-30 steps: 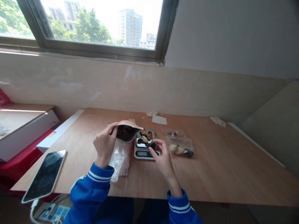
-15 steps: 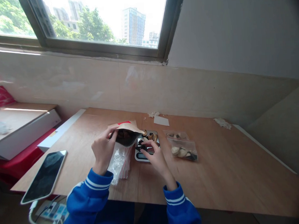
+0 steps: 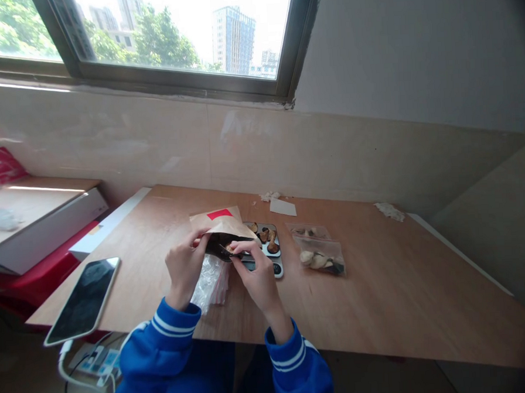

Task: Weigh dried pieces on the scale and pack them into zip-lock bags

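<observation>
A brown kraft paper bag (image 3: 235,224) with a red label and a dark inside is tilted, its mouth facing me. My left hand (image 3: 187,268) grips its left rim between thumb and fingers. At the near edge of the mouth, my right hand (image 3: 255,276) is closed, thumb outside and fingertips inside, pinching the rim. A small pale piece shows by those fingertips. Behind the bag sits a digital kitchen scale (image 3: 278,269), partly covered, with brown dried mushroom pieces (image 3: 271,240) on its plate. Beneath my left hand lie clear zip bags (image 3: 212,284).
Two filled zip bags (image 3: 322,258) lie right of the scale. A phone (image 3: 83,299) on a charging cable rests at the table's left edge. A white card (image 3: 283,207) and crumpled tissue (image 3: 389,211) are near the wall. Below left is a power strip (image 3: 97,360).
My right hand has moved left from the scale, where its fingers were at a dark piece, to the bag's mouth. The bag has shifted slightly, covering more of the scale.
</observation>
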`<state>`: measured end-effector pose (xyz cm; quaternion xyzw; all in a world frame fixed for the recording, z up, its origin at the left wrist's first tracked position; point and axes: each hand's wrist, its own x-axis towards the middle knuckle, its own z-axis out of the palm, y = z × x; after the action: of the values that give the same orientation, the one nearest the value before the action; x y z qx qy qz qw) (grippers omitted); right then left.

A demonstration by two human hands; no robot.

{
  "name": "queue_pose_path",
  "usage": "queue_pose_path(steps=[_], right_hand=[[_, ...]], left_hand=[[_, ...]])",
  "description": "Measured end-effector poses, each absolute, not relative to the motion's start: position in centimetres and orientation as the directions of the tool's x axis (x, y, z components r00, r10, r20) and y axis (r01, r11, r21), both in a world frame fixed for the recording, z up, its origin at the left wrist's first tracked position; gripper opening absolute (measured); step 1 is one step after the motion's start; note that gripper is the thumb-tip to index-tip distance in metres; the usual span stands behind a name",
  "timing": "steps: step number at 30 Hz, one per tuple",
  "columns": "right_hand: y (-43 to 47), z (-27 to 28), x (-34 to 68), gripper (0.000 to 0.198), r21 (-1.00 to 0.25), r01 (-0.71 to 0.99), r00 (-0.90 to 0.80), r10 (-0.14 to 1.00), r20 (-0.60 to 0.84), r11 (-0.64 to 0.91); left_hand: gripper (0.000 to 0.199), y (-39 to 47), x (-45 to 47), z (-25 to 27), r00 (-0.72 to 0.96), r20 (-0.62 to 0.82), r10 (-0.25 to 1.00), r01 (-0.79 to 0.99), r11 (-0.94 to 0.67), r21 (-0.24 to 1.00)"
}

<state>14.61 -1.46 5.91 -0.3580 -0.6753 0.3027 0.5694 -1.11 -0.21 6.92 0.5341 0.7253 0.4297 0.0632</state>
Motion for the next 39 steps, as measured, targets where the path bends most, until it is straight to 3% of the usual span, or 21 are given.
queue_pose_path(steps=[5, 8, 12, 18, 21, 24, 29, 33, 36, 39], right_hand=[[-2.0, 5.3, 14.2, 0.016, -0.747, 0.237, -0.103, 0.781, 0.616, 0.621], [-2.7, 4.0, 15.1, 0.015, -0.769, 0.250, 0.083, 0.778, 0.622, 0.588], [-1.8, 2.1, 18.5, 0.021, -0.848, 0.260, 0.355, 0.771, 0.529, 0.462], [3.9, 0.6, 24.7, 0.027, -0.911, 0.109, 0.505, 0.768, 0.395, 0.397], [6.7, -0.2, 26.3, 0.021, -0.951, 0.002, 0.461, 0.844, 0.274, 0.308], [8.6, -0.5, 26.7, 0.019, -0.974, 0.016, 0.347, 0.912, 0.217, 0.226], [11.3, 0.5, 26.6, 0.024, -0.916, 0.348, 0.047, 0.972, 0.232, 0.202], [13.3, 1.5, 27.0, 0.028, -0.749, 0.628, -0.244, 0.967, 0.068, 0.211], [14.6, 1.5, 27.3, 0.037, -0.687, 0.670, -0.353, 0.935, 0.037, 0.280], [15.7, 1.0, 27.4, 0.033, -0.681, 0.659, -0.412, 0.911, 0.027, 0.319]], left_hand=[[0.022, -0.2, -1.3, 6.6, -0.407, 0.391, 0.825, 0.730, 0.037, 0.682], [0.023, 0.3, -1.7, 6.9, -0.426, 0.427, 0.798, 0.742, 0.039, 0.669], [0.025, 1.5, -2.0, 8.2, -0.455, 0.512, 0.729, 0.751, 0.004, 0.661], [0.024, 4.6, -2.4, 10.5, -0.477, 0.597, 0.645, 0.729, -0.089, 0.679], [0.030, 6.8, -2.8, 10.8, -0.458, 0.640, 0.617, 0.673, -0.229, 0.703], [0.042, 8.7, -3.4, 9.9, -0.464, 0.653, 0.599, 0.609, -0.320, 0.726], [0.055, 9.6, -4.6, 5.1, -0.406, 0.563, 0.720, 0.494, -0.346, 0.798], [0.049, 7.4, -4.5, -0.1, -0.383, 0.508, 0.772, 0.527, -0.269, 0.806], [0.034, 5.0, -3.6, -2.7, -0.311, 0.520, 0.796, 0.600, -0.260, 0.757], [0.027, 3.0, -2.6, -3.6, -0.248, 0.572, 0.782, 0.707, -0.258, 0.659]])
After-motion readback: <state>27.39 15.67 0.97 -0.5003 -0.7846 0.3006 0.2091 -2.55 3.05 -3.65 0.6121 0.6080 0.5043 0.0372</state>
